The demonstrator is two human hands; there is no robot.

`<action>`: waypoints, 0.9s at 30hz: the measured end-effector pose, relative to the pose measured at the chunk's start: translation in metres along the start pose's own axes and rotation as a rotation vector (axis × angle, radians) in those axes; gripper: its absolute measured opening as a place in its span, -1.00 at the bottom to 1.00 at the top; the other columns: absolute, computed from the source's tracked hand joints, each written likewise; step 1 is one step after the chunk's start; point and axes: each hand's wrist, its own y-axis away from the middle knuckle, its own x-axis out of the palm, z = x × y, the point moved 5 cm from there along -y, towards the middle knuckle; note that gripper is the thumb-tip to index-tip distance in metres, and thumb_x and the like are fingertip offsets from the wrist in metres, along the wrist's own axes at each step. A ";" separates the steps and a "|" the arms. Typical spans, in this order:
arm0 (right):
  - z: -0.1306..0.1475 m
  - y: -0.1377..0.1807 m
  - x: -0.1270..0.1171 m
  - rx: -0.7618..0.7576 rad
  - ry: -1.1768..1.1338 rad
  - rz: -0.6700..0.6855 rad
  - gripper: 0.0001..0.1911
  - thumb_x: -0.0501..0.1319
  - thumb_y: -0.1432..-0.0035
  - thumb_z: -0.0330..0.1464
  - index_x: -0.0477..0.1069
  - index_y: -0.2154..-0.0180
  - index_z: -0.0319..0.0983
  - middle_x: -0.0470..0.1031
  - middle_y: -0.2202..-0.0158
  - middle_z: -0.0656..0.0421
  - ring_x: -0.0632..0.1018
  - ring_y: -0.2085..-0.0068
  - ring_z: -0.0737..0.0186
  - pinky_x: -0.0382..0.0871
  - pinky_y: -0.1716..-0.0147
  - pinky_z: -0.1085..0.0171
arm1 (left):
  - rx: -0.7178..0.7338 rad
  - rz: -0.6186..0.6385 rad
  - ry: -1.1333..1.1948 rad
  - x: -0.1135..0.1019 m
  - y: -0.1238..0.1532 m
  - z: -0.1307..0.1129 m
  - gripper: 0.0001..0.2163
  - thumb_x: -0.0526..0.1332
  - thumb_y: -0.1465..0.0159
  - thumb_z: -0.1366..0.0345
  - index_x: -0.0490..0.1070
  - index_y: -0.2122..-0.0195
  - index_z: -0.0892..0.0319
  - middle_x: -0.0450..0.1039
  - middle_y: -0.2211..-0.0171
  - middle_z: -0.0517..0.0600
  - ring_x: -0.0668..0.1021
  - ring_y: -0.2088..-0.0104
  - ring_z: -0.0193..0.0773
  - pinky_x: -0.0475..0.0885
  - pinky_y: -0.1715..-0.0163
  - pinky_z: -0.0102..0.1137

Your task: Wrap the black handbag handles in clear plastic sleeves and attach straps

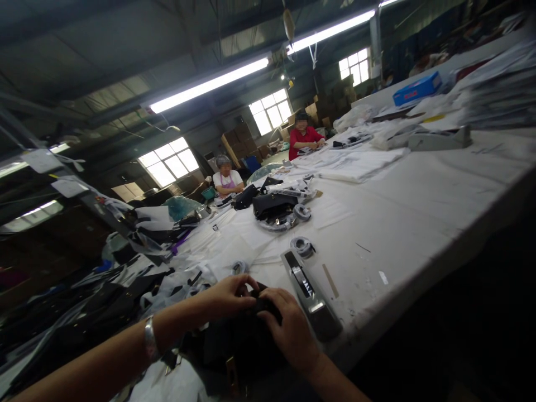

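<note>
My left hand [228, 296] and my right hand [288, 329] both rest on a black bag [234, 346] at the near edge of a long white table [419, 212]. The fingers of both hands curl in and pinch the top of the bag. A silver bracelet [149, 339] sits on my left wrist. The bag has a brass-coloured fitting [231, 371] low on its front.
A flat metal tool [310, 293] lies just right of my hands, with a tape roll [302, 245] beyond it. Another black bag [273, 205] sits mid-table. Black parts pile up at left [84, 312]. Two people [226, 177] [304, 137] sit at the far end. Paper stacks [494, 84] stand at right.
</note>
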 end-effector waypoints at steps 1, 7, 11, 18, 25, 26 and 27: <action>-0.002 -0.001 -0.001 0.006 -0.050 0.019 -0.67 0.28 -0.11 -0.57 0.42 0.09 -0.16 0.53 0.07 0.14 0.48 -0.02 0.10 0.31 -0.11 0.09 | -0.014 0.002 0.016 0.001 0.000 0.004 -0.57 0.20 -0.14 0.07 0.34 0.06 0.25 0.36 0.54 -0.15 0.33 0.61 -0.38 0.21 0.62 -0.49; -0.005 -0.004 0.002 0.006 -0.152 0.078 -0.72 0.36 -0.11 -0.41 0.46 0.11 -0.15 0.51 0.08 0.15 0.49 0.00 0.14 0.35 -0.06 0.20 | 0.049 -0.079 -0.041 0.004 -0.004 -0.002 -0.71 0.24 -0.10 0.28 0.40 0.14 0.21 0.32 0.53 -0.17 0.37 0.52 -0.36 0.20 0.54 -0.50; -0.004 -0.003 0.006 0.038 -0.125 0.065 -0.73 0.37 -0.10 -0.39 0.49 0.12 -0.14 0.51 0.10 0.15 0.49 0.01 0.14 0.35 -0.04 0.20 | 0.085 -0.075 -0.166 0.006 -0.003 -0.015 -0.74 0.22 -0.11 0.33 0.44 0.15 0.19 0.31 0.53 -0.17 0.38 0.51 -0.35 0.21 0.53 -0.48; 0.000 -0.009 -0.002 0.039 -0.060 0.056 -0.73 0.36 -0.09 -0.41 0.48 0.12 -0.13 0.54 0.10 0.18 0.50 0.02 0.15 0.36 -0.04 0.19 | 0.059 -0.109 -0.303 -0.007 0.017 -0.020 -0.68 0.16 -0.25 0.18 0.38 -0.01 0.10 0.45 0.51 -0.14 0.48 0.47 -0.28 0.26 0.46 -0.46; 0.000 -0.007 0.003 0.048 -0.056 0.038 -0.74 0.35 -0.11 -0.41 0.46 0.13 -0.17 0.53 0.10 0.13 0.51 0.03 0.12 0.39 -0.02 0.16 | 0.130 -0.198 -0.252 0.001 0.021 -0.009 -0.75 0.19 -0.18 0.35 0.45 0.10 0.10 0.54 0.32 -0.09 0.52 0.33 -0.26 0.36 0.29 -0.44; -0.001 -0.006 0.004 0.044 -0.054 0.037 -0.74 0.35 -0.10 -0.42 0.46 0.13 -0.17 0.54 0.10 0.13 0.51 0.03 0.12 0.39 -0.02 0.16 | 0.145 -0.203 -0.238 0.003 0.020 -0.007 -0.75 0.19 -0.19 0.35 0.44 0.09 0.09 0.56 0.29 -0.08 0.54 0.31 -0.24 0.37 0.25 -0.43; -0.002 -0.006 0.004 0.043 -0.050 0.036 -0.73 0.35 -0.10 -0.43 0.47 0.12 -0.16 0.54 0.10 0.13 0.51 0.02 0.12 0.39 -0.03 0.16 | 0.162 -0.208 -0.232 0.004 0.020 -0.006 -0.75 0.19 -0.20 0.34 0.44 0.08 0.08 0.57 0.26 -0.07 0.55 0.27 -0.23 0.38 0.21 -0.41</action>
